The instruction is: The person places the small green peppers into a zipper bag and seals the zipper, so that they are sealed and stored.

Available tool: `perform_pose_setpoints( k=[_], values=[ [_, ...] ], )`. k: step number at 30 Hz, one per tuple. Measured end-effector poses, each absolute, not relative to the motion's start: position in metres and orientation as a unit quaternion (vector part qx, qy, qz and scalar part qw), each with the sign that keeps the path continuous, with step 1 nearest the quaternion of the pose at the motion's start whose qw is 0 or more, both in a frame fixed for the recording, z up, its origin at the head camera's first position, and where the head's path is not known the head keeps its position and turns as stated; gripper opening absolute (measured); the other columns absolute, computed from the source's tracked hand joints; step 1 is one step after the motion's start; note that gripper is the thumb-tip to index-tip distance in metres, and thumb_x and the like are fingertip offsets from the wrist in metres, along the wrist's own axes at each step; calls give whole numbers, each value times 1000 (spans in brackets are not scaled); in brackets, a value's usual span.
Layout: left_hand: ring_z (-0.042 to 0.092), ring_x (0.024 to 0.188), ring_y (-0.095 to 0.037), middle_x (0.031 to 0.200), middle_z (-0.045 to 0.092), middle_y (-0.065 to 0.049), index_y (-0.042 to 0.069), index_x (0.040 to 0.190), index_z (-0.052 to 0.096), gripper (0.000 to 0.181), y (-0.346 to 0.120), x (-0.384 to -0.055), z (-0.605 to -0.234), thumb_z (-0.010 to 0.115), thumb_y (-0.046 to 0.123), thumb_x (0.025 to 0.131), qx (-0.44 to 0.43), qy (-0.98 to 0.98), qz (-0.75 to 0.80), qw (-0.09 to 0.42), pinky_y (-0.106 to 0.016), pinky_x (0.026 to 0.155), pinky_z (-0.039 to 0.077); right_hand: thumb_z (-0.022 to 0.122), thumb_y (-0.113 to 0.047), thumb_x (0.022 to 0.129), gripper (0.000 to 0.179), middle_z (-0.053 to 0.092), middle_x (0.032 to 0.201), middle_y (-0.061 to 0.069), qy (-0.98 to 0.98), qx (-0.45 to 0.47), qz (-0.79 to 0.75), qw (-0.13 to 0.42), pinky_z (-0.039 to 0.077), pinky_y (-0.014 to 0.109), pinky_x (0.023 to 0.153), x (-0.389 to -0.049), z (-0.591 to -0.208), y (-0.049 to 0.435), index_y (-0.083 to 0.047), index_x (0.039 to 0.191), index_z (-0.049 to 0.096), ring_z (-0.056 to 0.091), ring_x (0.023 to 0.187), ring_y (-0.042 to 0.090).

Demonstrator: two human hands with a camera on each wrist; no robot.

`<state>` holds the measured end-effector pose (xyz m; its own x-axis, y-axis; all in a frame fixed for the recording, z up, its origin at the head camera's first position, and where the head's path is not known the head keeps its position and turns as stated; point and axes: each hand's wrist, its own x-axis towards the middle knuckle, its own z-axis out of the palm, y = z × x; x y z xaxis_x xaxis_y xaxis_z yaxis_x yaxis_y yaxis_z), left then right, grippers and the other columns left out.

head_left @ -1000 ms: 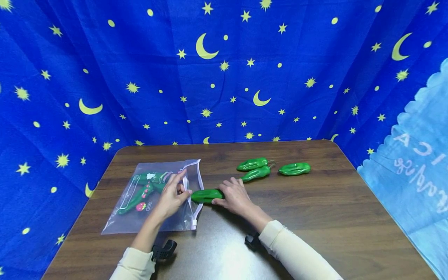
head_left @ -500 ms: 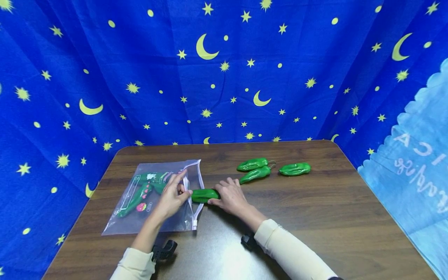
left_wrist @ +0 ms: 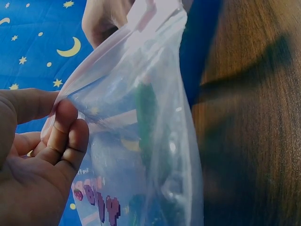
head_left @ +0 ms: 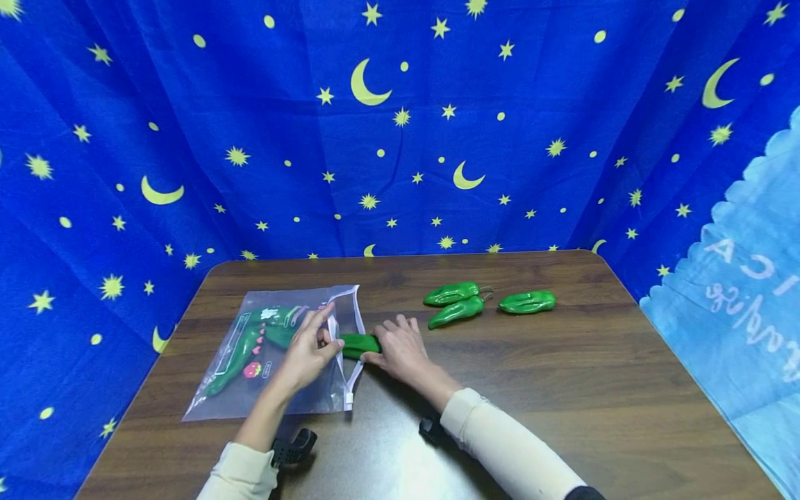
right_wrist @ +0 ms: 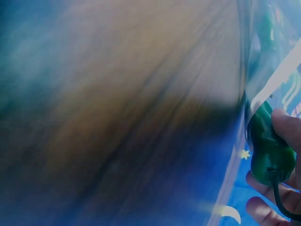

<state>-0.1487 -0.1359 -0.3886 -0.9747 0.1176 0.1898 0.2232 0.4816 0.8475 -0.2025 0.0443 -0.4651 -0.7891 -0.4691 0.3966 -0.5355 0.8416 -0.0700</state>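
A clear slider zip bag point(head_left: 294, 389) printed with strawberries lies flat at the left of the table, its mouth facing right. Inside it show green peppers point(head_left: 234, 361), dulled by the plastic. My left hand point(head_left: 306, 353) pinches the upper edge of the mouth between thumb and fingers, holding it lifted. My right hand point(head_left: 403, 351) grips a glossy green pepper point(head_left: 359, 345) by its stem end, and the pepper's front part is within the mouth. In the right wrist view the thumb and fingers hold this green pepper point(right_wrist: 269, 150), its curved stem hanging free.
Two green peppers point(head_left: 451, 293) lie side by side behind my right hand, with another pepper point(head_left: 527, 302) to their right. The slider point(head_left: 348, 399) sits at the near corner of the bag's mouth. A blue star-patterned curtain point(head_left: 400, 139) stands behind the wooden table point(head_left: 594, 389).
My right hand has moved left, pushing the pepper further into the bag. The peppers inside have shifted toward the bag's left end. My left hand has stayed put.
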Motion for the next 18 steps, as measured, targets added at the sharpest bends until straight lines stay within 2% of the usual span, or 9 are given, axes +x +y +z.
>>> perform_pose_setpoints(
  k=[13, 18],
  values=[
    [46, 64, -2, 100, 45, -20, -6, 143, 32, 68, -139, -148, -387, 62, -8, 82, -95, -854, -510, 42, -13, 51, 39, 68, -59, 74, 45, 67, 87, -3, -940, 274, 77, 186, 36, 32, 72, -204, -466, 25, -18, 94, 67, 51, 81, 18],
    [45, 64, -2, 99, 45, -19, -4, 143, 32, 70, -142, -155, -398, 63, -7, 81, -95, -857, -505, 48, -13, 50, 38, 67, -60, 74, 46, 65, 88, -3, -943, 269, 79, 178, 36, 33, 73, -205, -466, 19, -19, 96, 67, 50, 81, 18]
  ],
)
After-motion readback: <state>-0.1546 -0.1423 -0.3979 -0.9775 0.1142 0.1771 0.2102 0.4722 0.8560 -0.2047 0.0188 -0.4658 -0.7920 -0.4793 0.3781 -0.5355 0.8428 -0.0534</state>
